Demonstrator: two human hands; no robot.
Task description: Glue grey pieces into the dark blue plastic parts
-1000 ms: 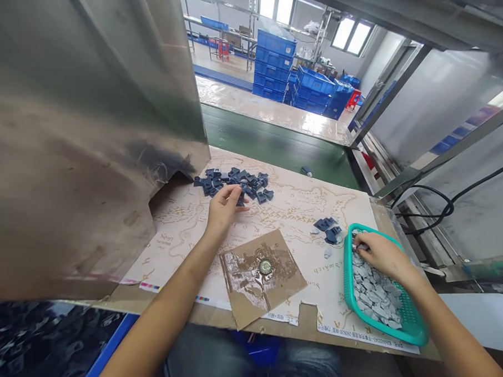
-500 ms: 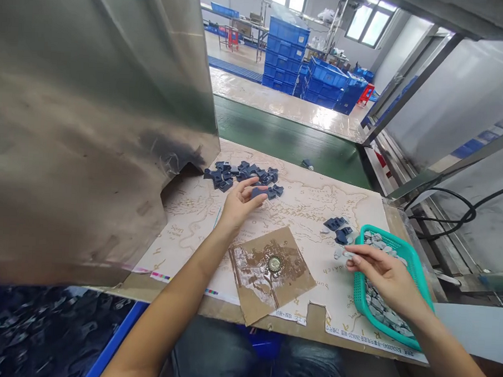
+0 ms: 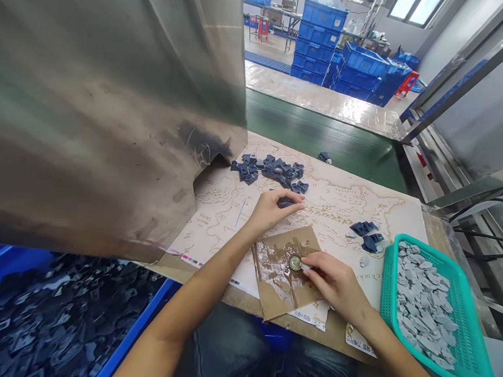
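Note:
My left hand (image 3: 271, 211) pinches a dark blue plastic piece (image 3: 285, 202) over the printed sheet, just behind the cardboard square (image 3: 271, 303). A small light grey piece (image 3: 305, 266) is between the thumb and forefinger of my right hand (image 3: 334, 284), right beside a small round dish or cap (image 3: 295, 262). That cap sits on the cardboard, whose surface looks wet and glossy. Behind my left hand lies a loose heap of dark blue pieces (image 3: 277, 170). A smaller group of dark blue pieces (image 3: 364, 229), some with grey parts, lies right of centre.
A green basket (image 3: 387, 289) of light grey pieces (image 3: 425, 301) stands at right. At lower left is a blue bin (image 3: 131, 330) full of dark parts. A metal panel (image 3: 112, 121) blocks the left side. Beyond the table runs a green belt (image 3: 304, 127); blue crates (image 3: 316, 41) are stacked behind.
My right hand has moved left from the basket's edge to the round cap, carrying the grey piece. My left hand still holds its dark blue piece. The camera view has turned somewhat left and down.

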